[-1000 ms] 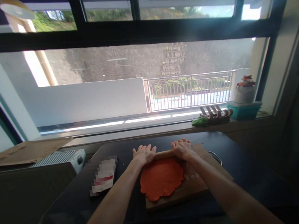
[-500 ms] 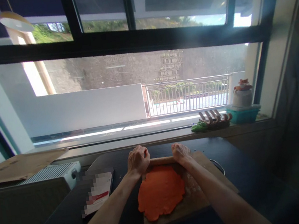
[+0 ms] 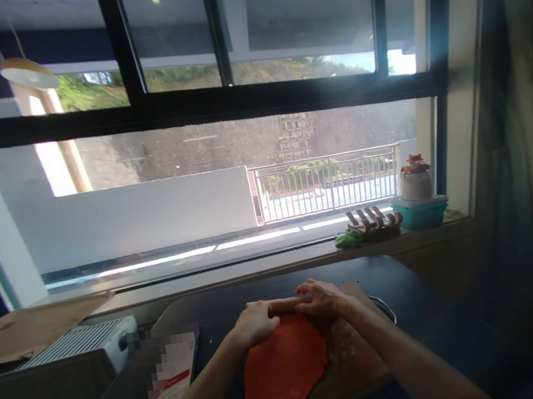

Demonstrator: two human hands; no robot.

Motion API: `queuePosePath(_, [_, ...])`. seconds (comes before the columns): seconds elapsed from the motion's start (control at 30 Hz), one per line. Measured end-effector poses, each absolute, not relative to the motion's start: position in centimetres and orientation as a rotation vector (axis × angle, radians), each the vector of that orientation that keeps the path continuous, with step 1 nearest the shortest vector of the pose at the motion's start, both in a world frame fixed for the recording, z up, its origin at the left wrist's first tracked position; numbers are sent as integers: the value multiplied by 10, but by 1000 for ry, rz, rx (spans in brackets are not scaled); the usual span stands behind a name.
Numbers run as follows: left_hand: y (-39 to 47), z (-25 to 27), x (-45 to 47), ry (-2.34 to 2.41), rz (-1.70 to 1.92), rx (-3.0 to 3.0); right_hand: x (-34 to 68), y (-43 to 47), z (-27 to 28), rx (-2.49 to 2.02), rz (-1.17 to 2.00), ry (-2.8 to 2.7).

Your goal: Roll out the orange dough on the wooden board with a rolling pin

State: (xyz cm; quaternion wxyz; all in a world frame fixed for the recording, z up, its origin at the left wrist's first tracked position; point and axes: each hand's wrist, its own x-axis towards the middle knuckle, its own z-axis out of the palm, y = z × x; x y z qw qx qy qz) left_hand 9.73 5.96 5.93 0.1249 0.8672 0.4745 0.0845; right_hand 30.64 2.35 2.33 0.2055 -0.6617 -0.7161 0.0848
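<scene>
A flattened sheet of orange dough (image 3: 288, 368) with a ragged edge lies on a wooden board (image 3: 359, 353). Across its far edge runs a wooden rolling pin (image 3: 284, 304). My left hand (image 3: 256, 321) is closed on the pin's left end, its thumb close to the dough. At the right end, my right hand (image 3: 321, 298) holds the pin loosely, with its fingers curved and somewhat apart. Both ends of the pin are hidden by the hands. Whitish smears show on the board right of the dough.
The board rests on a dark table (image 3: 202, 304). A booklet or tablet-like item (image 3: 175, 372), partly pixelated, lies at left beside a white heater (image 3: 102, 347) and cardboard (image 3: 34, 327). A metal ring (image 3: 386, 309) juts from behind the board. The sill holds a teal box (image 3: 423, 212).
The right hand has loosened from a fist to curved, parted fingers. The left hand has turned, its thumb now toward the dough. The whole view has tilted upward slightly.
</scene>
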Motion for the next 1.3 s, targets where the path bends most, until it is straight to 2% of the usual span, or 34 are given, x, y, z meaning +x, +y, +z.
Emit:
queuePosePath(0.27, [79, 52, 102, 1324, 207, 2360, 308, 33, 17, -1973, 84, -1853])
queuePosePath(0.67, [72, 42, 88, 1442, 603, 2117, 308, 36, 15, -2016, 103, -1726])
queuePosePath(0.8, [61, 46, 62, 1522, 563, 2200, 310, 29, 19, -1984, 143, -1722])
queuePosePath(0.97, [54, 85, 51, 1692, 657, 2596, 304, -5, 24, -1724, 142, -1981])
queuePosePath(1.13, [54, 71, 77, 1493, 407, 2761, 287, -23, 26, -1644, 219, -2141])
queuePosePath(1.3, [56, 33, 95, 1519, 297, 2764, 267, -2, 25, -1852, 75, -1952])
